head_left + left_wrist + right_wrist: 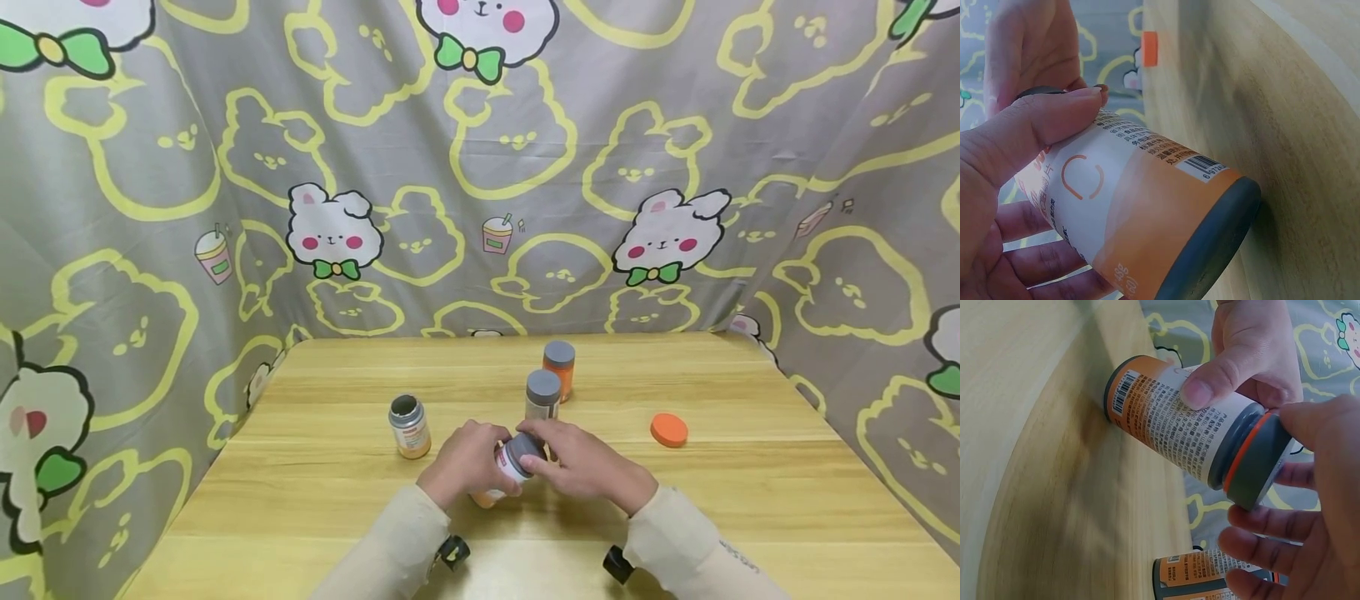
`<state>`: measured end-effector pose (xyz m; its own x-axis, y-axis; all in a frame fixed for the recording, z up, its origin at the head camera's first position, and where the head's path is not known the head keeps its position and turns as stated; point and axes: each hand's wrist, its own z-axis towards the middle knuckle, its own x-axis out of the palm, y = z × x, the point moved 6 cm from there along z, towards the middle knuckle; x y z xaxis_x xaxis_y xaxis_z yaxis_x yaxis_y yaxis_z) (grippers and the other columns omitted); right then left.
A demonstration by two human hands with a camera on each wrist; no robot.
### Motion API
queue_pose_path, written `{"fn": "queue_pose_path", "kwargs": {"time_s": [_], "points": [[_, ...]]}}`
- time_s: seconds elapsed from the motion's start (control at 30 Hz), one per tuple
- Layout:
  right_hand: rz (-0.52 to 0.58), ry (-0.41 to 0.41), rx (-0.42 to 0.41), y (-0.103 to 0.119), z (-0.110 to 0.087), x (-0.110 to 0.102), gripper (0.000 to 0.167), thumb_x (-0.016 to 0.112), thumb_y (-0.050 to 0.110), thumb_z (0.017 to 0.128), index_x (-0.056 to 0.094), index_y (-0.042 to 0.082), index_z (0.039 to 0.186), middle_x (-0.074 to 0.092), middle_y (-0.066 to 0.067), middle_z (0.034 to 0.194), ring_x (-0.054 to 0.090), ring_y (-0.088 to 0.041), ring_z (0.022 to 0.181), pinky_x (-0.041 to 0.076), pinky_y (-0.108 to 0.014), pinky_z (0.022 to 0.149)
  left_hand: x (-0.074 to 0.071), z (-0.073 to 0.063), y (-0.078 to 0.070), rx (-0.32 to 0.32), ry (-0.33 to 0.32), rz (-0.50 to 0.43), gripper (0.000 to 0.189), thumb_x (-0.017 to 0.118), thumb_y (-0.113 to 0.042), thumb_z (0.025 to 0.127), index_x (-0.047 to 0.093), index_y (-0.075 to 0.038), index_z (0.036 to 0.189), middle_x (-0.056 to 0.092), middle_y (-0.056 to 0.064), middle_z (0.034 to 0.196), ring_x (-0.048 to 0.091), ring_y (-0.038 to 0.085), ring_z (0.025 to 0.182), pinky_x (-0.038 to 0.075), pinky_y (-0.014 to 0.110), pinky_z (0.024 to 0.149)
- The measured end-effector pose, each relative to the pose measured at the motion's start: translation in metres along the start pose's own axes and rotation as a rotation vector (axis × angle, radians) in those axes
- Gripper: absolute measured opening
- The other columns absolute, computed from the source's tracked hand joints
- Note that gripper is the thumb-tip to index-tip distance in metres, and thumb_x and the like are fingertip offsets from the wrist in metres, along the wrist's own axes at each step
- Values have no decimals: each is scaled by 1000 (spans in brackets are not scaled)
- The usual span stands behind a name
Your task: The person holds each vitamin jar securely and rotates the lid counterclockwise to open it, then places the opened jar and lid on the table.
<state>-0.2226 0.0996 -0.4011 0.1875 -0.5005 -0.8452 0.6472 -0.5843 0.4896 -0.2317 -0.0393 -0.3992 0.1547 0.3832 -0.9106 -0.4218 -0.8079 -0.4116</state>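
Observation:
A white-and-orange pill bottle point(508, 467) is held tilted over the table's near middle. My left hand point(467, 463) grips its body, thumb lying across the printed label in the left wrist view. My right hand point(583, 460) holds the grey screw cap point(1260, 464) between thumb and fingers. An orange ring shows between cap and neck in the right wrist view, where the cap sits on the bottle's mouth. Just behind the hands stands another bottle with a grey cap point(543, 388), partly hidden by the right hand.
An uncapped bottle point(411, 432) stands upright to the left, its dark mouth showing. Farther back is an orange bottle with a grey cap point(558, 357). An orange lid point(669, 430) lies on the wooden table point(750, 500) at right. A patterned curtain point(420, 150) surrounds the table.

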Motion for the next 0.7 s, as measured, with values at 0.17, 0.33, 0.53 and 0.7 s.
{"fn": "queue_pose_path", "kwargs": {"time_s": [0.17, 0.33, 0.53, 0.7], "points": [[65, 31, -24, 0, -2, 0, 47, 53, 35, 99, 47, 9, 138, 56, -5, 124, 56, -12, 92, 51, -36, 77, 0, 0, 1, -2, 0, 3, 50, 92, -36, 56, 70, -11, 94, 58, -9, 72, 51, 10, 65, 43, 25, 58], [105, 40, -3, 0, -4, 4, 53, 55, 38, 98, 44, 7, 140, 55, -4, 124, 57, -13, 93, 51, -38, 79, 2, -3, 2, -10, 15, -20, 53, 92, -35, 56, 71, -9, 97, 60, -7, 74, 52, 9, 64, 44, 25, 59], [67, 24, 18, -1, -3, 4, 52, 52, 47, 97, 50, 9, 133, 59, 2, 111, 57, -11, 94, 50, -33, 76, 3, -4, 2, -14, 15, -17, 56, 92, -35, 56, 71, -9, 101, 60, -7, 74, 52, 9, 64, 44, 25, 58], [81, 36, -1, 0, -2, -1, 48, 59, 35, 96, 48, 10, 136, 57, -2, 119, 57, -15, 99, 51, -40, 81, 1, 0, 1, -3, 11, 5, 56, 92, -35, 56, 71, -8, 101, 61, -6, 75, 52, 9, 64, 44, 25, 58]]}}
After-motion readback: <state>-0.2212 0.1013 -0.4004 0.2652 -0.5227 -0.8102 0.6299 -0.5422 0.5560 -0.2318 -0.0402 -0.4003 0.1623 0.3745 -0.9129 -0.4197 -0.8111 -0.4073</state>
